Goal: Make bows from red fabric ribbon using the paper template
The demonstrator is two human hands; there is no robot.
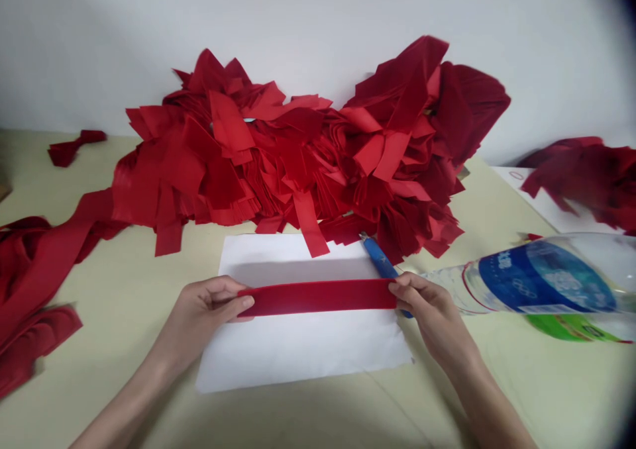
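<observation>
A red ribbon strip (318,297) is stretched level between my two hands, above a white sheet of paper (308,349). My left hand (211,310) pinches its left end between thumb and fingers. At the other end, my right hand (422,303) grips the strip the same way. Just behind my right fingers lies a blue-handled tool (378,258), partly covered by the strip and hand; its kind is not clear. Beyond the paper rises a large heap of cut red ribbon pieces (298,157).
A clear plastic bottle (546,277) with a blue label lies on its side at the right, by a green item (571,326). More red ribbon (44,283) trails along the left. Another red pile (591,177) sits far right on white paper. A pale wall (308,25) stands behind.
</observation>
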